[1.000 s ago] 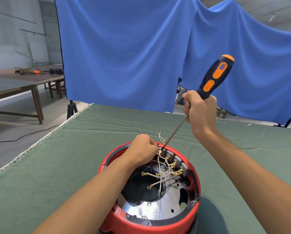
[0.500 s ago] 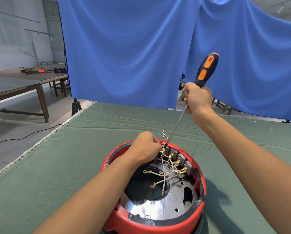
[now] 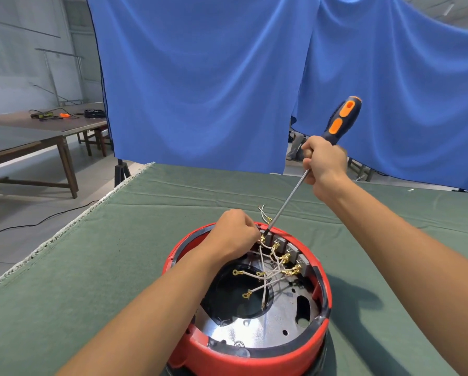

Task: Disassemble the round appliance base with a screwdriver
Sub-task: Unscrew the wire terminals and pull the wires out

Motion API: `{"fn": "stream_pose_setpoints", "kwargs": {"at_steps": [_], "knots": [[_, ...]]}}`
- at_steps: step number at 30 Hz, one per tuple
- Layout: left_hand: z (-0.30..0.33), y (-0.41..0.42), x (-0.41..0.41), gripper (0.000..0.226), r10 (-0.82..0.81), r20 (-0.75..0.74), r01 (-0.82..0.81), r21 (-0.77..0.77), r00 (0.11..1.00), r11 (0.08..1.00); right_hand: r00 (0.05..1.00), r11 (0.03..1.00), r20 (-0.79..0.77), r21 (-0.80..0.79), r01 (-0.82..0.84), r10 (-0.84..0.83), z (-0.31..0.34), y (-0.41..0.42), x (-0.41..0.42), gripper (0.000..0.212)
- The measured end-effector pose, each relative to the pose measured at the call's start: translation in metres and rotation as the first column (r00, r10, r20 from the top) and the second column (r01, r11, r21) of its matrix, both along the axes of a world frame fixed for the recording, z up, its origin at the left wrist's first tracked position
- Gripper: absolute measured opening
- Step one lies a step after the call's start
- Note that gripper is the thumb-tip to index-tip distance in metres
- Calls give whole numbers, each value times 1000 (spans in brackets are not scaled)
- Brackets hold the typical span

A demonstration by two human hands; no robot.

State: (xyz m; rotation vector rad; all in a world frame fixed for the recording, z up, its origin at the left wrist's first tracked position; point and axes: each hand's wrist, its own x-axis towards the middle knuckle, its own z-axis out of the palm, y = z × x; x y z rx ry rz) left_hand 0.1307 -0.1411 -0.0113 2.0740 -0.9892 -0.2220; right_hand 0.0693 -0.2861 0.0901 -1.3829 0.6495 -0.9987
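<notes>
The red round base (image 3: 243, 346) sits open side up on the green worktop (image 3: 91, 267), close to the person, its metal plate (image 3: 254, 329) and a tangle of wires (image 3: 268, 272) with brass terminals exposed. The right hand (image 3: 323, 165) is clenched round the lower handle of the screwdriver (image 3: 338, 123), whose shaft slants down and to the left so the tip meets the leftmost of the grey terminal blocks (image 3: 288, 249) along the far inner rim. The left hand (image 3: 234, 234) rests at that same spot with fingers curled, seemingly pinching a wire or terminal just beside the tip, though what it grasps is hidden by the knuckles. The step in hand looks like loosening a terminal screw. To do it well, the tip should seat fully in the screw head and the shaft should line up with the screw's axis, since the present slant risks slipping out. Firm downward pressure while turning, with the left fingers kept out of the tip's path, would guard against a slip into the wires
</notes>
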Motion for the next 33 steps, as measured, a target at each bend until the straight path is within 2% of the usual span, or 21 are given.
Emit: {"fn": "stream_pose_setpoints", "kwargs": {"at_steps": [3,7,15,21,25,28,33], "knots": [[0,-1,1,17,-17,1,17,26,1000,1000,998,994,70,-109,12,-5,1,9,-6,32],[0,0,-1,16,-25,0,25,20,1000,999,1000,985,24,-172,5,-1,6,15,-1,30],[1,2,-2,23,2,19,-3,11,1000,1000,996,999,-83,35,35,-32,3,-1,8,13],[2,1,-1,24,13,22,-12,-25,1000,1000,985,996,-167,85,-23,37,-25,6,17,20],[3,0,-2,25,20,15,-20,-21,1000,1000,992,992,-115,117,-41,55,-14,2,11,24],[2,-2,1,22,22,14,-22,10,1000,1000,999,992,-6,118,-39,40,4,-5,0,26],[0,-4,2,19,-2,-22,3,16,1000,1000,995,1000,101,-11,6,-4,7,5,-13,37]]}}
